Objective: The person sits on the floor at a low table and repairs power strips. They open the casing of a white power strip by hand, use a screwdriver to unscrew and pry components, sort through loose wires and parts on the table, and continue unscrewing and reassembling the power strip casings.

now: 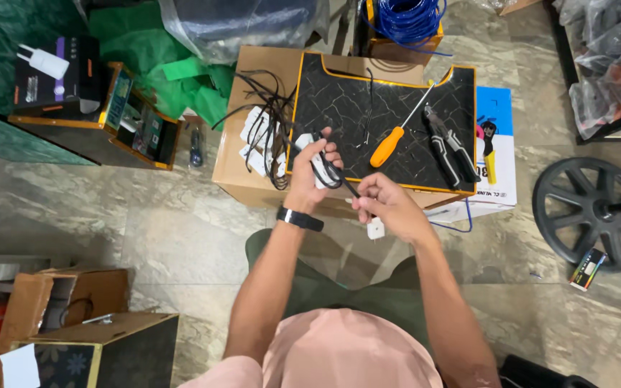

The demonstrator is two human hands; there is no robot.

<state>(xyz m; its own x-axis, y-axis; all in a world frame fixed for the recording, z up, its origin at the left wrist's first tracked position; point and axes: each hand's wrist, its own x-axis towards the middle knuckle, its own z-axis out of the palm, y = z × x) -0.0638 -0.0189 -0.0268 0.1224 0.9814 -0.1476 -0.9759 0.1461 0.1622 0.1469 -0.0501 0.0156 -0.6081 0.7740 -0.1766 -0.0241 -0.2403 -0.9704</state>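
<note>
Black cable (339,176) w/ white adapter (315,159) sits in left hand (310,176), fingers clamped on it, above tabletop (368,108). Right hand (386,205) pinches cable's other end. Looks like mid-coiling; next loop prob needs steady tension, left grip staying firm.

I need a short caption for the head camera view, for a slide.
Seen from above, both hands, left and right, hold a black cable above a dark mat.

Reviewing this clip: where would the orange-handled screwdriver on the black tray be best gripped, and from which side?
Grip the orange-handled screwdriver by its thick handle, coming from above at the near-left end. It lies flat on the black tray, its thin shaft pointing away toward the pliers.
</note>
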